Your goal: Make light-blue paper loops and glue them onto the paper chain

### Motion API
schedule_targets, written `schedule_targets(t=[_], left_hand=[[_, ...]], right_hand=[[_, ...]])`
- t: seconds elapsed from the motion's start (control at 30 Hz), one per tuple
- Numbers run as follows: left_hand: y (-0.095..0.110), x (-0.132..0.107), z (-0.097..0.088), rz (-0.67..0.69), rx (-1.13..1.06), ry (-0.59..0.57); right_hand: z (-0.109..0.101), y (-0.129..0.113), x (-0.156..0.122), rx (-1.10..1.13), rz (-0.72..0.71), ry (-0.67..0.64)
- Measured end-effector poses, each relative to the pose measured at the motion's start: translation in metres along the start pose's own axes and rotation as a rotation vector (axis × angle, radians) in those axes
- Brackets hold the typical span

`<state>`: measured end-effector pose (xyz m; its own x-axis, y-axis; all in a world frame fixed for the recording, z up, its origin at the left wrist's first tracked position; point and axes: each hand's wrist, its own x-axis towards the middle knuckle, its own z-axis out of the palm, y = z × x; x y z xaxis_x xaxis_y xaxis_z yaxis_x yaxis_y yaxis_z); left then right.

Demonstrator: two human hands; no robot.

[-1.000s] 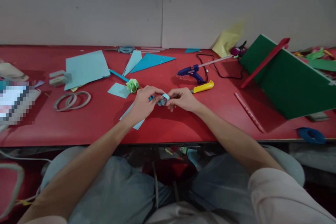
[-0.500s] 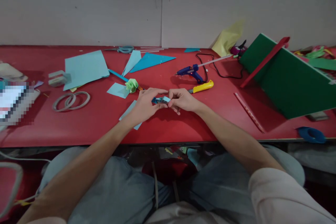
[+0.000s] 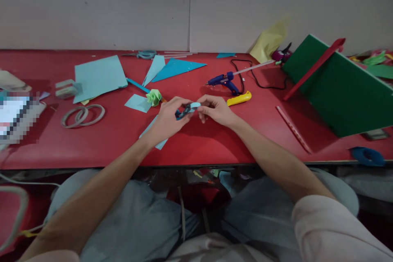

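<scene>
My left hand (image 3: 172,118) is closed on a small piece of folded blue paper (image 3: 193,107), dark blue at its left end and pale blue at its right. The thumb and fingers of my right hand (image 3: 218,110) pinch the pale end. Both hands are just above the red table (image 3: 199,143), and my fingers partly hide the paper's shape. Beside my left hand are a pale green paper flower (image 3: 154,97) on a blue stick and a pale blue paper square (image 3: 138,103). Another pale blue sheet (image 3: 162,143) lies partly under my left wrist.
A blue glue gun (image 3: 223,80) and a yellow cutter (image 3: 240,98) lie beyond my right hand. At right a green board (image 3: 344,94) leans above a pencil (image 3: 293,129). Two tape rings (image 3: 93,115), a large pale blue sheet (image 3: 100,77) and scissors (image 3: 146,54) lie to the left.
Both hands have risen slightly with the blue paper. Its pale end now looks more curved and is turned upward. The view has shifted a little.
</scene>
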<state>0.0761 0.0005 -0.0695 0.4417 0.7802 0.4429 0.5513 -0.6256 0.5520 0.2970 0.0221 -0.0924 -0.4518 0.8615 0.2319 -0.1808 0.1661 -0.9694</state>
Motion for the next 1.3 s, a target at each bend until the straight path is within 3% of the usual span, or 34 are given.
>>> schedule_targets(t=[0.13,0.43,0.6,0.77,1.03,1.3], left_hand=[[-0.002,0.001,-0.001,0.023,-0.032,0.041],[-0.003,0.005,-0.003,0.084,-0.028,0.071],[-0.008,0.007,-0.004,0.044,0.016,0.069],[-0.003,0.005,-0.005,-0.029,0.100,0.062],[-0.004,0.001,-0.001,-0.049,0.093,-0.042],[-0.006,-0.001,0.002,-0.018,0.100,-0.192]], right_hand=[[0.000,0.007,0.004,-0.030,-0.050,0.094],[0.002,0.007,0.003,0.000,0.044,-0.005],[0.004,0.004,0.001,-0.021,0.084,-0.076],[0.003,0.002,0.000,-0.012,0.086,-0.051],[0.004,-0.003,-0.002,0.018,0.183,-0.091],[0.004,-0.002,-0.004,0.003,0.150,-0.125]])
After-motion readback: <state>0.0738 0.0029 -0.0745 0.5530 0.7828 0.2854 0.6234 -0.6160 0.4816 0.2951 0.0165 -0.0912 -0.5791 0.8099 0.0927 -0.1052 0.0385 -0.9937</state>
